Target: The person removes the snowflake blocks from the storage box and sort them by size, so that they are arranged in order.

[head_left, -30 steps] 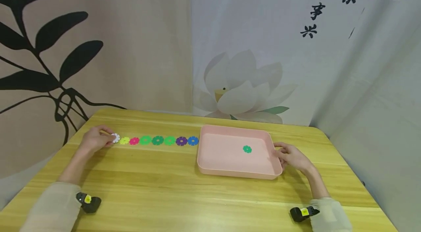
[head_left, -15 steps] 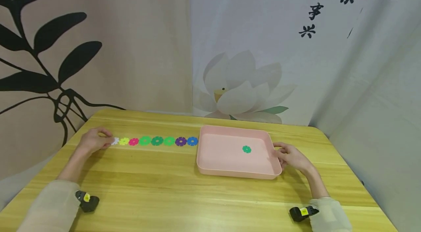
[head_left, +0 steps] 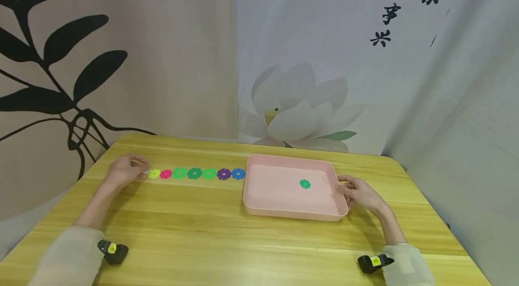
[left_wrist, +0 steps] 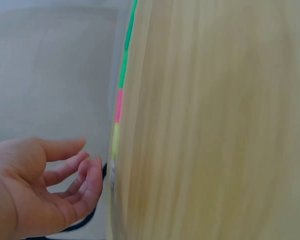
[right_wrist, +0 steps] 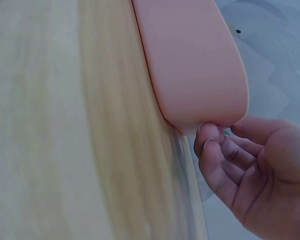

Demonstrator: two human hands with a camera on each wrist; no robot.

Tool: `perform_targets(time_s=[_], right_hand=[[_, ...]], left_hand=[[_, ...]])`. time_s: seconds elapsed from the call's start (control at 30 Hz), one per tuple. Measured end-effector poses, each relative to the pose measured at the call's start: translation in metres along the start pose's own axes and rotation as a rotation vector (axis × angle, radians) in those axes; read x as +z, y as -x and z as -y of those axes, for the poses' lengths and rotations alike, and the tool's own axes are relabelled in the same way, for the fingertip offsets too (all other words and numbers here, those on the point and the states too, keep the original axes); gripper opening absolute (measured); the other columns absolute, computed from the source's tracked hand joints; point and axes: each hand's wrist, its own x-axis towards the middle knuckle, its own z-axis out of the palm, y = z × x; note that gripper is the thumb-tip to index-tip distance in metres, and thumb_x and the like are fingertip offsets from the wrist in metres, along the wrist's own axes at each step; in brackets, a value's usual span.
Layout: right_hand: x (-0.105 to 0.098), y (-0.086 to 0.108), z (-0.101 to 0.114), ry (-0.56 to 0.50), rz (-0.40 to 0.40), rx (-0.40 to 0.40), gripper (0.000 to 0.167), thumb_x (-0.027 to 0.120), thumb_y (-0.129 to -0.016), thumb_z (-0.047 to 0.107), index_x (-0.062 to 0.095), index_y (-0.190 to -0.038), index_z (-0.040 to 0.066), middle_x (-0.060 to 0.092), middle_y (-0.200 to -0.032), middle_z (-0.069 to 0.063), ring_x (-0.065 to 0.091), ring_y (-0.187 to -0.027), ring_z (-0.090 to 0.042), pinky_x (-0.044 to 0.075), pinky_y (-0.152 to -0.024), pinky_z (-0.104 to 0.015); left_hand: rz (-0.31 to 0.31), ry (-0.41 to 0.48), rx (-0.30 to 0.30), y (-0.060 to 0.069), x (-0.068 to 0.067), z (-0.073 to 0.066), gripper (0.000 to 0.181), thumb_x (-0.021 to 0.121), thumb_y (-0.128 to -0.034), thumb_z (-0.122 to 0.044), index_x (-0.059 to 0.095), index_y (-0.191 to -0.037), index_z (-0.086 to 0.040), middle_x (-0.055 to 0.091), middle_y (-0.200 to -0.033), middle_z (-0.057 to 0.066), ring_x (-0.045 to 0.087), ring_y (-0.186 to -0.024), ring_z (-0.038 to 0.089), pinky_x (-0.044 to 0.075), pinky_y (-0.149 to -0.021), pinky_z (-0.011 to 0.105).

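A row of flower-shaped plastic discs lies on the wooden table. From the left it has a white disc (left_wrist: pixel 112 175), a yellow disc (head_left: pixel 154 173), a pink disc (head_left: pixel 166 174), several green ones, a purple disc (head_left: pixel 224 174) and a blue disc (head_left: pixel 238 174). My left hand (head_left: pixel 126 171) is at the row's left end, largely covering the white disc in the head view. Its thumb and fingertips are apart, holding nothing. My right hand (head_left: pixel 361 192) grips the right end of a pink tray (head_left: pixel 279 211), thumb at the rim and fingers curled against the wall.
One green flower disc (head_left: pixel 305 184) lies inside the tray. The blue disc sits close by the tray's left wall. Behind the table (head_left: pixel 211 241) hang printed curtains (head_left: pixel 182 52).
My left hand pinched the white disc a second ago. The disc then came down at the row's left end, and the hand has shifted slightly right over it. My right hand stays put.
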Motion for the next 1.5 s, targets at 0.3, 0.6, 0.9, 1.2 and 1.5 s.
perform_targets(time_s=[0.3, 0.6, 0.9, 1.2, 1.5], right_hand=[[0.0, 0.0, 0.0, 0.01, -0.002, -0.002, 0.055, 0.053, -0.106, 0.013, 0.03, -0.146, -0.017, 0.057, -0.082, -0.01, 0.058, -0.061, -0.017, 0.056, -0.059, -0.032], [0.0, 0.0, 0.0, 0.014, -0.01, 0.004, 0.055, 0.053, -0.106, 0.013, 0.031, -0.147, -0.016, 0.057, -0.082, -0.01, 0.059, -0.062, -0.018, 0.056, -0.06, -0.034], [0.0, 0.001, 0.002, 0.014, -0.009, 0.001, 0.054, 0.053, -0.106, 0.012, 0.031, -0.146, -0.017, 0.055, -0.079, -0.01, 0.058, -0.061, -0.018, 0.056, -0.059, -0.032], [0.0, 0.0, 0.002, 0.014, -0.008, 0.005, 0.055, 0.052, -0.106, 0.013, 0.03, -0.147, -0.016, 0.054, -0.078, -0.009, 0.058, -0.06, -0.018, 0.055, -0.058, -0.032], [0.0, 0.0, 0.0, 0.013, -0.015, 0.005, 0.054, 0.054, -0.106, 0.014, 0.033, -0.146, -0.015, 0.055, -0.076, -0.009, 0.057, -0.06, -0.019, 0.054, -0.057, -0.031]], left_hand=[[0.045, 0.081, 0.067, 0.002, 0.027, -0.036, 0.038, 0.06, -0.1016, -0.017, 0.053, -0.126, 0.012, 0.062, -0.107, 0.024, 0.066, -0.085, 0.025, 0.057, -0.071, 0.033], [0.12, 0.153, 0.156, 0.003, 0.066, -0.078, 0.033, 0.06, -0.101, -0.013, 0.056, -0.124, 0.01, 0.06, -0.106, 0.019, 0.063, -0.092, 0.033, 0.058, -0.08, 0.037], [0.173, 0.15, 0.245, 0.002, 0.115, -0.124, 0.027, 0.064, -0.099, -0.014, 0.062, -0.119, 0.004, 0.065, -0.104, 0.015, 0.064, -0.092, 0.026, 0.056, -0.081, 0.045], [0.218, 0.225, 0.324, 0.0, 0.167, -0.168, 0.017, 0.068, -0.0951, -0.009, 0.066, -0.108, 0.001, 0.064, -0.09, 0.009, 0.064, -0.079, 0.023, 0.053, -0.069, 0.03], [0.276, 0.22, 0.404, 0.005, 0.22, -0.203, 0.005, 0.068, -0.0934, -0.001, 0.066, -0.097, 0.001, 0.063, -0.086, 0.008, 0.061, -0.075, 0.018, 0.051, -0.064, 0.023]])
